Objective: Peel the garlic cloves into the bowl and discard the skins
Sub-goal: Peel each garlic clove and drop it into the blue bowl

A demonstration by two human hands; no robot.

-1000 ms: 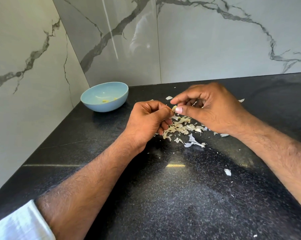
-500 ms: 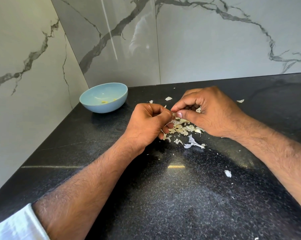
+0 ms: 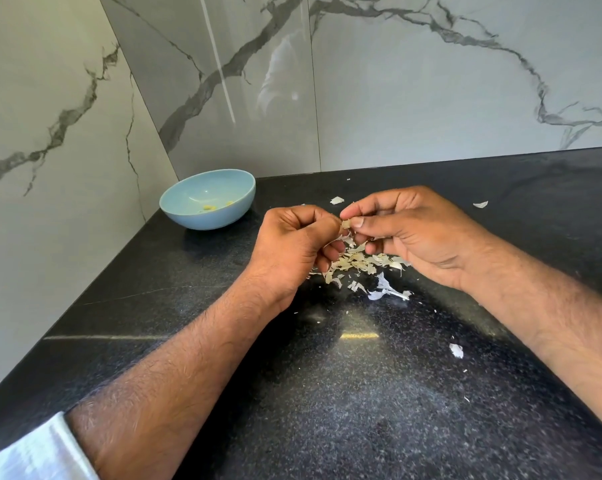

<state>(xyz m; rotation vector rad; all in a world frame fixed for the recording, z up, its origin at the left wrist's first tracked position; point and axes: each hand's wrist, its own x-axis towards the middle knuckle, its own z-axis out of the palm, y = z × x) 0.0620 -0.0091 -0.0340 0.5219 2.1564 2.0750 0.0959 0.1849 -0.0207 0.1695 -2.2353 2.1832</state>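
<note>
Over the dark desk point(image 3: 327, 393): your two hands meet just above a heap of skins, fingertips almost touching.
Left hand point(image 3: 292, 247): your fingers are curled in tight, thumb and forefinger pinching one end of the garlic clove point(image 3: 345, 224).
Right hand point(image 3: 413, 233): your thumb and forefinger pinch the other end of the same clove; the other fingers curl loosely below.
Clove: small and pale, held in the air between both grips; only a sliver shows, so you cannot tell how much skin is left on it.
Skins point(image 3: 358, 265): a loose pile lies on the desk directly under your hands, with stray flakes scattered beyond it.
Bowl point(image 3: 207, 199): light blue, well to the left of your hands near the corner of the marble walls point(image 3: 431, 98), with a few yellowish bits inside.
Sleeve point(image 3: 32, 452): white, on your left arm at the bottom-left edge.
</note>
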